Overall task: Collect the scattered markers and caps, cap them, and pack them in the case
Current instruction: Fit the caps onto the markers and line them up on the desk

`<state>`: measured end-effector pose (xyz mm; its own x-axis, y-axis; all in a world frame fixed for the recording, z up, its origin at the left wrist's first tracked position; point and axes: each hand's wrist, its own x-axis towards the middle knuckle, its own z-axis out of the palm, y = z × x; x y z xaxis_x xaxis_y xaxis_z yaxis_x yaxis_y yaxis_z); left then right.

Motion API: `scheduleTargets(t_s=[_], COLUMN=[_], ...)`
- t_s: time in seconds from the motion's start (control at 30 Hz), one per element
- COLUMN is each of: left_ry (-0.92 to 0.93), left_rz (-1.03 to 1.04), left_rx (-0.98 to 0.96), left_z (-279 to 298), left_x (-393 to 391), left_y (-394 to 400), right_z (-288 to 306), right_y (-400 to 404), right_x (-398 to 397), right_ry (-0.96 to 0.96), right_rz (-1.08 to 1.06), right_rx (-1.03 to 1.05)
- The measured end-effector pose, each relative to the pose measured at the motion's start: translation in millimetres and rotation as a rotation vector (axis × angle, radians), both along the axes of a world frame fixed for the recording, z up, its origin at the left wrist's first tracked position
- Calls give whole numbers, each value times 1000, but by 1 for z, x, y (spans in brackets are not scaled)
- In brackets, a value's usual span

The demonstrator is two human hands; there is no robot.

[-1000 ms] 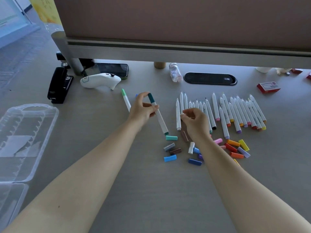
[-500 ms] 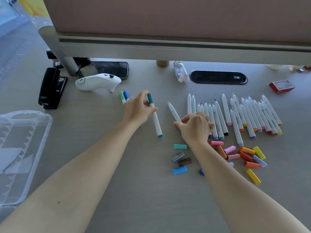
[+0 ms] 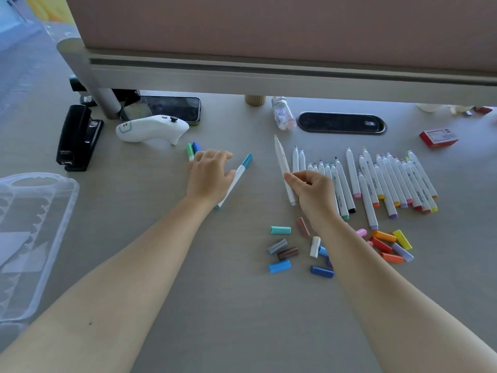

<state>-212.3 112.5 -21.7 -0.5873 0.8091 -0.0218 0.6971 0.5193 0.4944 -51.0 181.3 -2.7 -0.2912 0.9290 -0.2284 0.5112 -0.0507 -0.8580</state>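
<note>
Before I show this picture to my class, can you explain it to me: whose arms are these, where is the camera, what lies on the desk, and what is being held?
There is no machine here: the arms belong to a person wearing a camera on the head, which looks forward and down. The right hand pinches an uncapped white marker. The left hand lies relaxed beside a teal-capped marker on the desk; whether it grips it is unclear. To the right lies a row of uncapped markers, with loose coloured caps nearer the person. The clear plastic case lies open at the far left. Behind are a black stapler, a white controller and a phone.
</note>
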Motion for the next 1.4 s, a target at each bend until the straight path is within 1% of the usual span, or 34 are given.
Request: scheduleTargets(t_s=[0.1, 0.17, 0.33, 0.5, 0.63, 0.7, 0.8, 0.9, 1.0, 1.17, 1.3, 1.4], left_ry=[48, 42, 70, 71, 16, 1, -95, -170, -204, -162, -55, 25], left_rz=[-27, -33, -49, -55, 15, -3, -71, -128, -182, -331, -443, -458], left_rx=[-157, -189, -110, -87, -28, 14, 80, 79, 48, 16, -134, -199], left_z=[-1, -3, -5, -9, 0, 7, 16, 20, 22, 19, 12, 7], left_x=[7, 11, 23, 29, 31, 35, 48, 66, 88, 122, 140, 146], left_y=[-10, -16, -23, -28, -31, -34, -39, -42, -41, -34, -25, -20], right_z=[3, 4, 5, 10, 18, 23, 31, 37, 39, 34, 26, 21], right_y=[-4, -7, -13, -20, -20, -20, -18, -19, -17, -15, -16, -16], right_x=[5, 8, 14, 21, 30, 36, 49, 62, 78, 106, 123, 131], right_ry=[6, 1, 12, 32, 93, 142, 228, 217, 169, 128, 121, 112], right_rz=[5, 13, 22, 68, 47, 25, 6, 25, 33, -4, 3, -6], right_rx=[8, 15, -1, -31, -104, -152, -268, -304, -264, -218, -205, -202])
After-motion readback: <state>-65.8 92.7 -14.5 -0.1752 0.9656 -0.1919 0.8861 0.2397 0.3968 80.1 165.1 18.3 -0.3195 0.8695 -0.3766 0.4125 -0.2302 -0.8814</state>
